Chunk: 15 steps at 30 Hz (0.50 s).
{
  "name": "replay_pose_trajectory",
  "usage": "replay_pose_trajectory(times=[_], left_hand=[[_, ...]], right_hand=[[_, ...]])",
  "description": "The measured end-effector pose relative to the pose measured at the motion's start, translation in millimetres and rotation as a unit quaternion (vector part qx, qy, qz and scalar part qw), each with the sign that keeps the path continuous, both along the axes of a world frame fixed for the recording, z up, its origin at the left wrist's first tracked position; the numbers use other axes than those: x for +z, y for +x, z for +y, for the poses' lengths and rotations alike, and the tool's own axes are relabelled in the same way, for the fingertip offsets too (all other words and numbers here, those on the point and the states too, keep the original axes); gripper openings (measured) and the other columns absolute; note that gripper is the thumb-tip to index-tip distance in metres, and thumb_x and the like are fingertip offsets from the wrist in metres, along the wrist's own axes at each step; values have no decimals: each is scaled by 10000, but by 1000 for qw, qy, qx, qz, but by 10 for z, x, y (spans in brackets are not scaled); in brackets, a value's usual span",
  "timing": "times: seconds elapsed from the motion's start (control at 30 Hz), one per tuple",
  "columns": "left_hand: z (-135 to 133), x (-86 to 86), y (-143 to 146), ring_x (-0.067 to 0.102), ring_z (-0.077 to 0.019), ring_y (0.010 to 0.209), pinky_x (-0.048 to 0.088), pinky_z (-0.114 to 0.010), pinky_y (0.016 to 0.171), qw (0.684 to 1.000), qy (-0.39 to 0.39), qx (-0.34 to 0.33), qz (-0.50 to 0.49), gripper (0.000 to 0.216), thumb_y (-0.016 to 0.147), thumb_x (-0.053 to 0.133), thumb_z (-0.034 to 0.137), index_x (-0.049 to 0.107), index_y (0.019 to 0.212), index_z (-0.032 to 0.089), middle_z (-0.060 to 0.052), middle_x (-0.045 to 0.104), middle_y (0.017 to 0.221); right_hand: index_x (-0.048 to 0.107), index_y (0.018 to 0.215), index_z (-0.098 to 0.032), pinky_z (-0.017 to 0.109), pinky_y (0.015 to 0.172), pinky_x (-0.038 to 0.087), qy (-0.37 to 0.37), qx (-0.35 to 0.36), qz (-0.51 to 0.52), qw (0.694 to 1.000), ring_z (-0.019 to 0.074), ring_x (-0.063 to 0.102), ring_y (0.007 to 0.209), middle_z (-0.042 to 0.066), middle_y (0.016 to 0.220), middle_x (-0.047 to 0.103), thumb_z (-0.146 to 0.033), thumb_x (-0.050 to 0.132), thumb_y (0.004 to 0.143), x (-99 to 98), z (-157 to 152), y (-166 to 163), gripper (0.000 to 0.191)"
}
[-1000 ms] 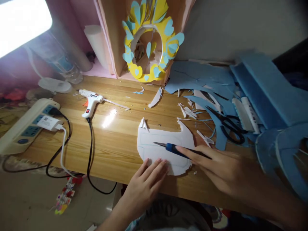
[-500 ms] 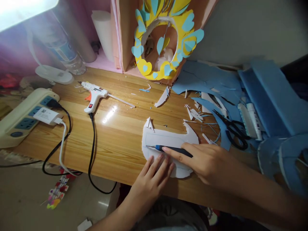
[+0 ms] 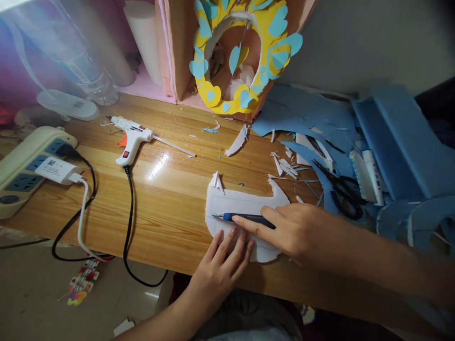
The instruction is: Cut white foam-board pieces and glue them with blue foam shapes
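A white sheet (image 3: 241, 203) with ragged edges and faint drawn lines lies flat near the front edge of the wooden table (image 3: 170, 203). Pressing on its lower part are the spread fingers of my left hand (image 3: 223, 260). My right hand (image 3: 291, 229) grips a dark craft knife (image 3: 249, 218) with a blue collar, held low over the sheet. The knife's thin metal tip points left and meets the sheet close to a drawn line. A folded white flap (image 3: 215, 182) sticks up at the sheet's upper left corner.
Left of the sheet sit a glue gun (image 3: 133, 137) and a power strip (image 3: 31, 166), with cords over the table edge. Black scissors (image 3: 341, 189), white scraps (image 3: 286, 166) and blue sheets (image 3: 305, 113) lie right. Behind stands a yellow ring with paper hearts (image 3: 209, 94).
The knife tip has slid slightly along the sheet, and the knife handle lies a little flatter. My left hand stays on the sheet. The whole view has shifted slightly.
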<state>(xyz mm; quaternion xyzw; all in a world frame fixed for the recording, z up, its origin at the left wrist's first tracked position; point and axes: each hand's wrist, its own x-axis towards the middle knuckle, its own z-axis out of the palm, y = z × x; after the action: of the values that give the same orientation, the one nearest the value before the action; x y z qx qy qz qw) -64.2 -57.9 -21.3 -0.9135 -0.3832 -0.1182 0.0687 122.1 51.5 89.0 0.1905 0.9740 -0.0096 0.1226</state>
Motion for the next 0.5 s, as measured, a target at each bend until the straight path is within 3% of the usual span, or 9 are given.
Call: replay_pose_trajectory(times=[0.17,0.5], left_hand=[[-105,8,212,525,-315,1199,392,-478,1037,997,42,67,17,414,902,385,197,517,1284,104,-125,540,1326],[-124,87,275,515,-385,1198,451,-501,988,995,51,60,60,487,851,470,296,510,1267,46,-187,531,1312]], right_hand=[[453,1354,-178,298,446,440,11,5,17,1000,189,622,513,34,739,617,-120,449,869,-41,10,8,488],[436,1359,-183,304,414,439,-5,0,43,999,192,609,475,29,745,607,-85,410,841,-74,26,181,528]])
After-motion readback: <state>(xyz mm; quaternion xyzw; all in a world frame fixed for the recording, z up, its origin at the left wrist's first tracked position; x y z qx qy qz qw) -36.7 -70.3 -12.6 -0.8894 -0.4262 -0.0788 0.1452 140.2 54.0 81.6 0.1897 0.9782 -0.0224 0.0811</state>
